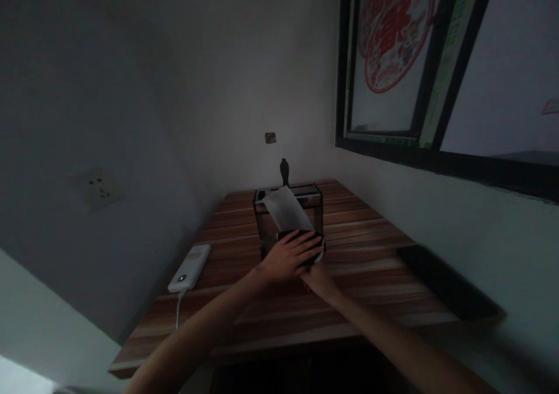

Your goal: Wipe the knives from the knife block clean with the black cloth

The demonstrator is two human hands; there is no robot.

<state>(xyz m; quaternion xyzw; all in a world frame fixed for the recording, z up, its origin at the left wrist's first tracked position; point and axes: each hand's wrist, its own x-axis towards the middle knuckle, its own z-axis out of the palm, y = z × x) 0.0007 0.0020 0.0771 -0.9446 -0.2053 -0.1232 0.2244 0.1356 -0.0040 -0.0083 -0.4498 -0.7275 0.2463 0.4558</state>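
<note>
A cleaver (288, 209) with a wide, pale blade slants up and left, its far end over a see-through knife rack (318, 205). Across the near part of the blade lies a black, cloth-like piece (283, 234). My left hand (292, 255) presses on this piece from above, fingers slightly spread over it. Lower and to the right, my right hand (319, 279) is closed at the cleaver's near end; the handle is hidden in it. Behind the blade, a dark knife handle (285, 171) sticks up from the rack.
On the left of the wood-grain table (349, 254) lies a white power strip or power bank (190, 268) with a cable. A long black object (449, 282) rests along the right edge. Walls close in behind and left, with a socket (96, 189); a dark-framed window (388, 132) is at right.
</note>
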